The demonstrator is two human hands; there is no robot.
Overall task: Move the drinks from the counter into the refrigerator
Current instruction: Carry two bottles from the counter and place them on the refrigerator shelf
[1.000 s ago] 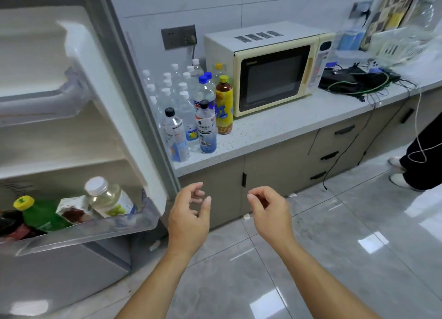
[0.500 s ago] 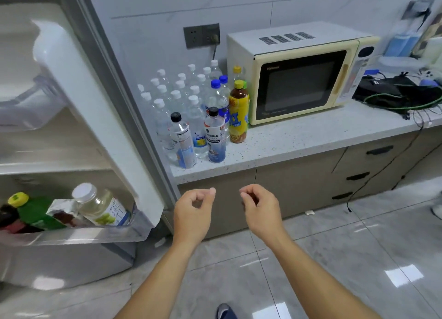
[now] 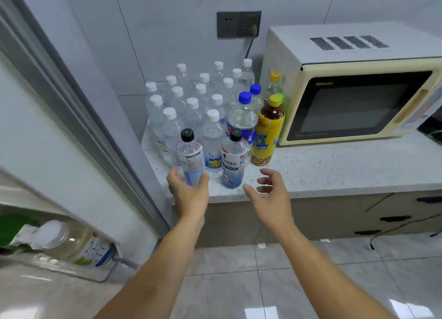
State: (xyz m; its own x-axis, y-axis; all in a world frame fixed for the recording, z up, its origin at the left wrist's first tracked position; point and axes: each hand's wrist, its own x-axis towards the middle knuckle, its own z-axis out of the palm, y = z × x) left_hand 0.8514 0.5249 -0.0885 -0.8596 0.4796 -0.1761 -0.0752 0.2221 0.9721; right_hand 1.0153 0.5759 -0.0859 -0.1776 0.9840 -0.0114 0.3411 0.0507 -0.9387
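Note:
Many drink bottles stand on the white counter (image 3: 334, 168) left of a microwave. Two clear bottles with black caps are at the front: the left one (image 3: 190, 153) and the right one (image 3: 234, 160). My left hand (image 3: 187, 194) reaches the base of the left one, fingers on its left and thumb on its right, spread and not clamped. My right hand (image 3: 270, 194) hovers open just right of the other black-capped bottle, apart from it. Behind stand a yellow-labelled tea bottle (image 3: 267, 134), a blue-capped bottle (image 3: 242, 117) and several white-capped water bottles (image 3: 191, 103).
The open refrigerator door (image 3: 47, 151) fills the left, its lower shelf (image 3: 71, 268) holding a white-capped bottle (image 3: 79, 244) and a green one. A cream microwave (image 3: 346, 98) sits on the counter at right. Drawers and a grey tiled floor lie below.
I have stepped closer to the counter. Both hands rose from in front of the cabinet up to the front bottles, and their fingers have spread.

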